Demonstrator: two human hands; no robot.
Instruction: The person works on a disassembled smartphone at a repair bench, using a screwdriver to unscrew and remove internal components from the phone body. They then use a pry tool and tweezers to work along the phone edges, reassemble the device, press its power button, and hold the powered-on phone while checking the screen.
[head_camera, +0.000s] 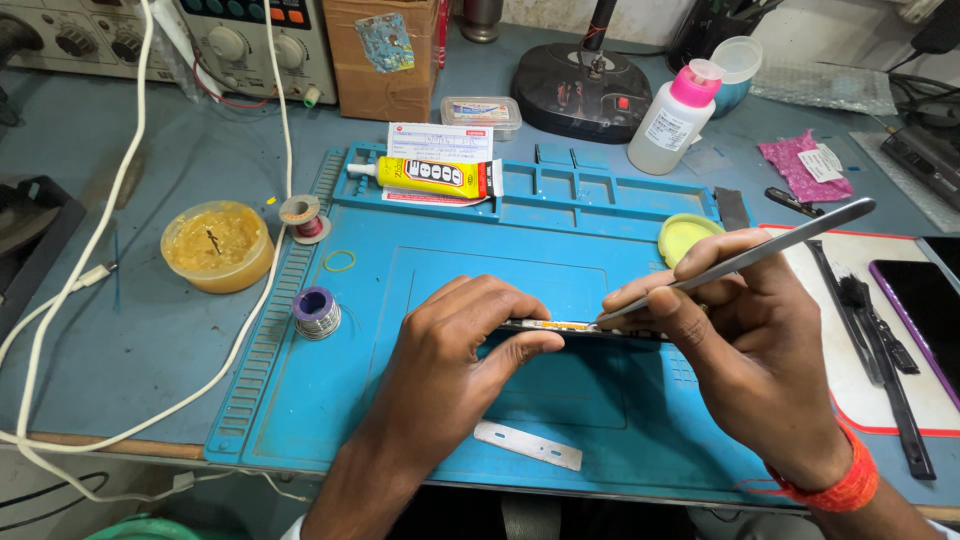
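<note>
A big grey-blue worktop carries a bright blue rubber work mat with little trays along its far edge. Near the middle of the mat, both hands hold a thin flat phone part with a dark edge. It stands on its edge, and its long side runs left to right between the hands. The left hand grips the left end with thumb and fingers curled round it. The right hand touches the right end and also pinches long silver metal tweezers. The tweezers slant down from the upper right, and their tip meets the top edge of the part, so the right hand is the one working on it. A white bottle with a pink cap and a white paper label stands behind the mat on the right. A brown cardboard box with a blue sticker sits at the back. A yellow glue tube with a black label lies on a white card in the far tray. A small clear plastic box sits behind it. A pink crumpled packet with a white label lies far right.
</note>
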